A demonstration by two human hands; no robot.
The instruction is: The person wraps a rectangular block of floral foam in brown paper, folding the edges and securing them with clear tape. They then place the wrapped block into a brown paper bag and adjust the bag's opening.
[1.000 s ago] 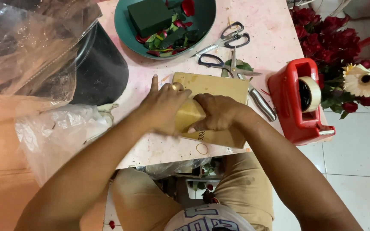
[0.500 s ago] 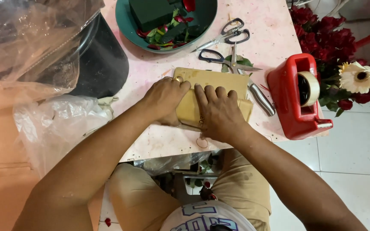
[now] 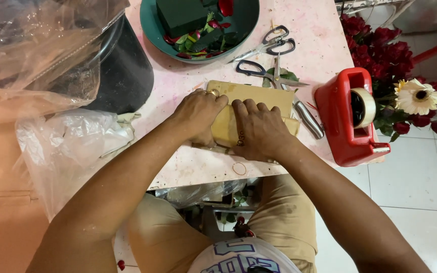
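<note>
Both forearms reach in from the near edge of the pink table (image 3: 324, 30) and meet over a tan box (image 3: 226, 126) that lies flat near that edge. The left hand (image 3: 198, 114) is palm down on the box's left end, fingers close together and curled over its far edge, with a ring on one finger; it presses rather than pinches. The right hand (image 3: 261, 129) lies just beside it, touching it at the fingertips, palm flat on the box's right half, fingers side by side and pointing away from the body. Neither hand is closed around the box; both rest on top of it with wrists low and elbows drawn back toward the lap.

Under the box and jutting past its far side is a tan board (image 3: 259, 93). Beyond the board lie two scissors (image 3: 271, 48), and farther off a green bowl (image 3: 198, 25) with a dark foam block and petals. Right of the box stands a red tape dispenser (image 3: 345, 119), with flowers (image 3: 400, 65) past it. Left of the box are a black bucket (image 3: 125, 76) and clear plastic bags (image 3: 67, 141).
</note>
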